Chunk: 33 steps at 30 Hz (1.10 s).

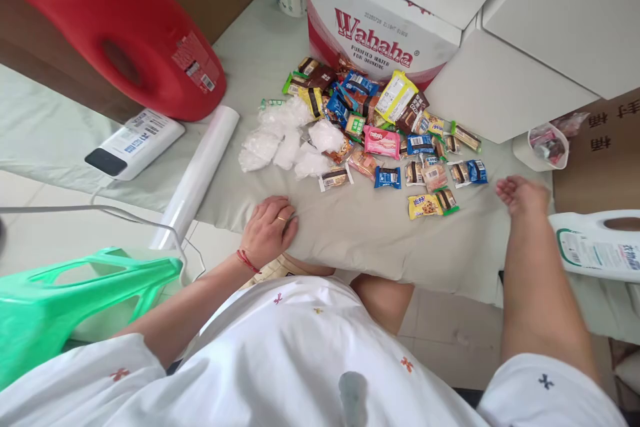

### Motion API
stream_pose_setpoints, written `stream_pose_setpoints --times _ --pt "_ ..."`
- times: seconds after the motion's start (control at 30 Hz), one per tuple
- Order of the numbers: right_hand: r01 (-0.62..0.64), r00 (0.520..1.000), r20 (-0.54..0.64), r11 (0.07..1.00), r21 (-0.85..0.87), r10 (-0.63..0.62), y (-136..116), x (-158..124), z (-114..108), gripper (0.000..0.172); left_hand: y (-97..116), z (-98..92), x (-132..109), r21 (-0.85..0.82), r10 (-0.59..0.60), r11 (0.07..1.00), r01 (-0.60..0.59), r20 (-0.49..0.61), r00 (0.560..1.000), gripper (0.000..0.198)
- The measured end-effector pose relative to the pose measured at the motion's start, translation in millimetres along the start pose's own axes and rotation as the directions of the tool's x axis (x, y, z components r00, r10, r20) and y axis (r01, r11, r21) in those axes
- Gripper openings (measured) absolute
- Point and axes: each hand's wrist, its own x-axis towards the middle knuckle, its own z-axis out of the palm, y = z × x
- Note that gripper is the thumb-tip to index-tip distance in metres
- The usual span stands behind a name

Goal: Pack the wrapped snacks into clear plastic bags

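My left hand (269,230) rests palm down on the front edge of the cloth-covered surface (360,227), fingers loosely spread and nothing in it. A ring and a red bracelet show on that side. Over the right part of the cloth is my right hand (523,195), slightly blurred, its fingers curled; whatever they may hold is hidden. Between and beyond the hands lies a pile of small wrapped snacks, with a pink packet (382,142), a yellow packet (397,97) and a blue packet (387,177). Crumpled clear plastic bags (285,137) lie left of the pile.
Behind the snacks stands a Wahaha box (375,33). A red jug (150,47), a white device (137,143) and a plastic roll (200,173) are left, above a green stool (50,300). Rightward are a cup of wrappers (523,150) and a white bottle (600,247).
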Motion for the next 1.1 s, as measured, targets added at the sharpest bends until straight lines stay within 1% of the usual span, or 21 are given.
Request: stream_pose_setpoints --times 0.07,0.1,0.13,0.2,0.27,0.3,0.33,0.4,0.43,0.47,0.5,0.53,0.6,0.67,0.73,0.8,0.87,0.93,1.0,1.03,1.1 --pt "-0.078 0.997 0.024 0.995 0.068 0.077 11 -44 10 0.027 2 -2.3 2 -0.045 -0.015 0.999 0.016 0.019 1.000 0.016" --pt "-0.121 0.992 0.041 0.985 0.123 0.117 16 -71 12 0.025 3 -4.7 3 -0.077 -0.022 0.997 0.024 0.026 0.999 0.016" --pt "-0.139 0.990 0.059 0.976 0.168 0.131 22 -101 10 0.026 5 -8.1 4 -0.114 -0.030 0.993 0.033 0.026 0.999 0.015" --pt "-0.129 0.991 0.065 0.974 0.186 0.119 35 -160 -3 0.035 5 -18.1 8 -0.183 -0.067 0.981 0.064 -0.008 0.998 0.014" --pt "-0.173 0.983 0.093 0.975 0.141 0.161 50 -213 -21 0.045 1 -32.1 13 -0.188 -0.139 0.975 0.115 -0.119 0.983 0.012" --pt "-0.208 0.977 0.082 0.970 0.127 0.199 58 -235 -29 0.048 -4 -40.5 16 -0.162 -0.176 0.976 0.144 -0.203 0.963 0.012" --pt "-0.232 0.973 0.050 0.961 0.148 0.227 64 -255 -37 0.049 -10 -49.5 20 -0.124 -0.208 0.976 0.178 -0.295 0.933 0.011" --pt "-0.261 0.961 -0.031 0.942 0.208 0.273 74 -285 -45 0.048 -28 -67.2 25 -0.041 -0.248 0.965 0.258 -0.458 0.854 0.008" --pt "-0.263 0.955 -0.072 0.935 0.240 0.287 77 -296 -46 0.046 -37 -75.0 27 -0.013 -0.266 0.953 0.302 -0.515 0.815 0.007" --pt "-0.258 0.949 -0.112 0.929 0.264 0.295 77 -305 -45 0.044 -46 -81.2 28 0.001 -0.284 0.940 0.341 -0.551 0.784 0.006" --pt "-0.251 0.943 -0.145 0.926 0.282 0.299 76 -311 -43 0.041 -54 -85.7 29 -0.006 -0.308 0.930 0.368 -0.561 0.768 0.006" --pt "-0.239 0.938 -0.176 0.925 0.295 0.298 74 -314 -40 0.039 -60 -88.2 30 -0.030 -0.332 0.925 0.378 -0.548 0.768 0.006" --pt "-0.206 0.934 -0.220 0.929 0.308 0.280 64 -317 -31 0.037 -63 -87.4 33 -0.092 -0.362 0.926 0.365 -0.481 0.798 0.006" --pt "-0.172 0.941 -0.232 0.939 0.298 0.246 49 -315 -20 0.038 -56 -79.6 39 -0.146 -0.361 0.933 0.330 -0.400 0.842 0.008" --pt "-0.137 0.955 -0.218 0.951 0.277 0.202 33 -314 -9 0.041 -42 -66.6 51 -0.176 -0.352 0.935 0.309 -0.347 0.869 0.010" --pt "-0.105 0.968 -0.191 0.958 0.267 0.160 17 -315 2 0.043 -29 -50.5 68 -0.193 -0.360 0.930 0.312 -0.312 0.879 0.012" --pt "-0.079 0.979 -0.162 0.963 0.257 0.124 5 -320 11 0.043 -20 -33.5 89 -0.170 -0.371 0.927 0.334 -0.292 0.882 0.019" --pt "-0.070 0.985 -0.136 0.971 0.228 0.103 -3 -328 17 0.042 -19 -18.8 110 -0.134 -0.375 0.927 0.352 -0.257 0.891 0.029" --pt "-0.079 0.986 -0.126 0.976 0.202 0.106 -5 -336 19 0.041 -24 -10.3 127 -0.140 -0.385 0.922 0.362 -0.227 0.894 0.026" --pt "-0.084 0.985 -0.131 0.977 0.198 0.112 -4 -340 20 0.042 -27 -9.3 133 -0.169 -0.388 0.919 0.356 -0.230 0.892 0.021" --pt "-0.086 0.979 -0.166 0.975 0.207 0.122 -2 -347 19 0.042 -32 -14.0 139 -0.283 -0.395 0.905 0.316 -0.286 0.873 0.017"
